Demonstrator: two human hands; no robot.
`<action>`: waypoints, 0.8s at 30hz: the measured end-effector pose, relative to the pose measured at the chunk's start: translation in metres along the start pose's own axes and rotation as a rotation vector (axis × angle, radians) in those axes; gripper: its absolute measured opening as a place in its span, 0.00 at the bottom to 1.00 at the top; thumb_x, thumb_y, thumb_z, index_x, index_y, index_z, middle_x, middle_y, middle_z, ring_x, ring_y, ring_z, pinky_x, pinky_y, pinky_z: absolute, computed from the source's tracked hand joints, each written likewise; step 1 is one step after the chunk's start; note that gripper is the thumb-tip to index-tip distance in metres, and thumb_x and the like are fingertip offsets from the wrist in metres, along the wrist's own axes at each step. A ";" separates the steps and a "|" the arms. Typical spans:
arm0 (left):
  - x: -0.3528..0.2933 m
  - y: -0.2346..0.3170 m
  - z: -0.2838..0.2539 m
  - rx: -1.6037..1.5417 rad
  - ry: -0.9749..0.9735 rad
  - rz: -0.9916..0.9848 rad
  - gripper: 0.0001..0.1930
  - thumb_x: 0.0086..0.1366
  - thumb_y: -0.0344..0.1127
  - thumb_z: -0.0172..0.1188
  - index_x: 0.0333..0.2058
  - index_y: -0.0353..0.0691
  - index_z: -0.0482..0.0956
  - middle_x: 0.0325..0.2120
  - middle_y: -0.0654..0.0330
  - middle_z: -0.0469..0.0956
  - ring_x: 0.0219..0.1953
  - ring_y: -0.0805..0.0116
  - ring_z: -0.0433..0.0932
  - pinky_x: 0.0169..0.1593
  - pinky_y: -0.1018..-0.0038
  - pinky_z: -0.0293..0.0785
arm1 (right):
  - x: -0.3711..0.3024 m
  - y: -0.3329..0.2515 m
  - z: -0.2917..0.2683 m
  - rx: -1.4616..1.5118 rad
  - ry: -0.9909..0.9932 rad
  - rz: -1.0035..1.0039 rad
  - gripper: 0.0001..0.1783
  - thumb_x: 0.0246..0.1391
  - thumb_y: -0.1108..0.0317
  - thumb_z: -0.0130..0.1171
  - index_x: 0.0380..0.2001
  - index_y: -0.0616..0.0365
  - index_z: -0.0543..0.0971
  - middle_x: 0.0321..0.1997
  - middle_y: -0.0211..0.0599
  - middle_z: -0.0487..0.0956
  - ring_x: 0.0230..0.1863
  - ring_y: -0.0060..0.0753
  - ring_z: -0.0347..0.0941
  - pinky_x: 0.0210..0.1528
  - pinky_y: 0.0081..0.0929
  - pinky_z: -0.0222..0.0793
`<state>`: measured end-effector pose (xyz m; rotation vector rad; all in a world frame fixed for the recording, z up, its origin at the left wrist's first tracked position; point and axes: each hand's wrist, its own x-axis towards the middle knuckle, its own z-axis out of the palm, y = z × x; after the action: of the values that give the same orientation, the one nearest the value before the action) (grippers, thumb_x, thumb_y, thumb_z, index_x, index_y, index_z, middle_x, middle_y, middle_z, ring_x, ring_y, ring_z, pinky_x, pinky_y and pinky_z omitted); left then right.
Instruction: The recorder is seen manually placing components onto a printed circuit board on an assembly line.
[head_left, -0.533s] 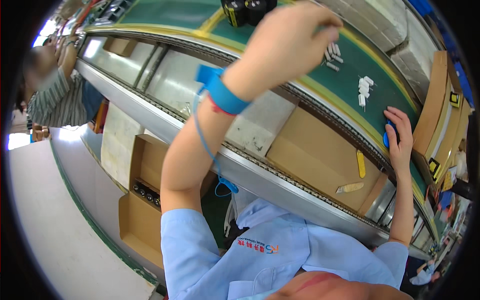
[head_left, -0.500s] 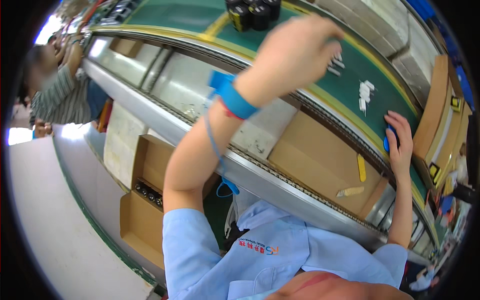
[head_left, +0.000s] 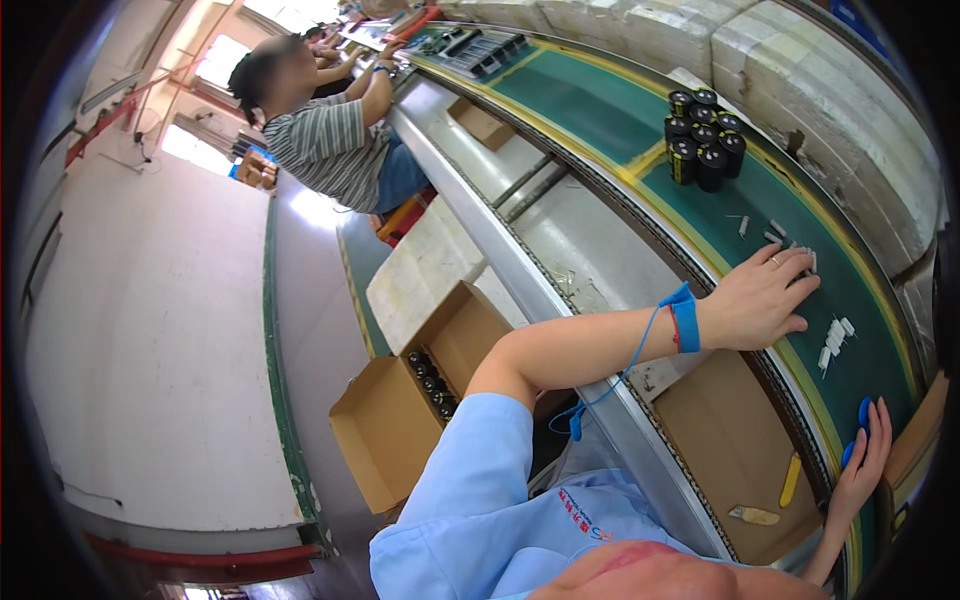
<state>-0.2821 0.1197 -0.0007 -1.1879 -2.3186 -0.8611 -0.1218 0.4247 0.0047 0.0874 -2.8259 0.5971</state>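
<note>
My left hand point(head_left: 765, 300), with a blue wrist strap point(head_left: 682, 318) and cord, reaches over the green belt surface point(head_left: 722, 212). Its fingers are spread, their tips at a loose group of small white parts with wire leads point(head_left: 776, 236), some hidden under the fingers. Between my two hands lies a second cluster of such white wire-leaded parts point(head_left: 835, 340). My right hand point(head_left: 868, 462) rests at the belt's right end with fingers stretched out. Beside those fingers are blue rounded pieces point(head_left: 864, 412), partly covered; their kind is unclear.
Black cylinders point(head_left: 708, 162) stand grouped farther up the belt. A yellow-handled tool point(head_left: 790, 480) and a cutter-like tool point(head_left: 753, 515) lie on cardboard below the belt. An open carton point(head_left: 385, 440) holds black cylinders at left. Another person point(head_left: 325, 140) works farther along; white foam blocks point(head_left: 800, 90) line the back.
The view has swung left, showing more of the room. My left hand, curled and blurred before, now has its fingers spread down at the white parts. My right hand stays by the blue pieces.
</note>
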 end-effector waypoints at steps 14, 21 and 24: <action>0.000 -0.006 0.007 -0.028 0.007 -0.003 0.25 0.52 0.44 0.68 0.47 0.38 0.75 0.53 0.50 0.69 0.57 0.52 0.68 0.62 0.60 0.63 | -0.005 0.017 0.006 0.059 -0.038 -0.031 0.19 0.69 0.69 0.39 0.58 0.62 0.72 0.66 0.43 0.67 0.67 0.43 0.62 0.68 0.36 0.54; 0.001 -0.005 0.010 -0.037 -0.002 0.003 0.25 0.53 0.44 0.68 0.46 0.37 0.74 0.52 0.50 0.69 0.57 0.52 0.69 0.61 0.60 0.64 | -0.006 0.034 -0.001 0.280 -0.058 0.045 0.19 0.69 0.71 0.41 0.58 0.62 0.72 0.67 0.41 0.67 0.67 0.38 0.62 0.69 0.34 0.53; 0.001 -0.004 0.009 -0.026 -0.002 -0.002 0.25 0.53 0.44 0.68 0.46 0.37 0.75 0.52 0.50 0.69 0.57 0.52 0.69 0.61 0.60 0.64 | -0.007 0.038 0.002 0.287 -0.054 0.041 0.19 0.68 0.71 0.41 0.59 0.62 0.71 0.67 0.42 0.67 0.67 0.38 0.61 0.70 0.34 0.51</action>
<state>-0.2865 0.1245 -0.0080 -1.1984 -2.3172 -0.8937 -0.1192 0.4583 -0.0138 0.0987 -2.7783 1.0214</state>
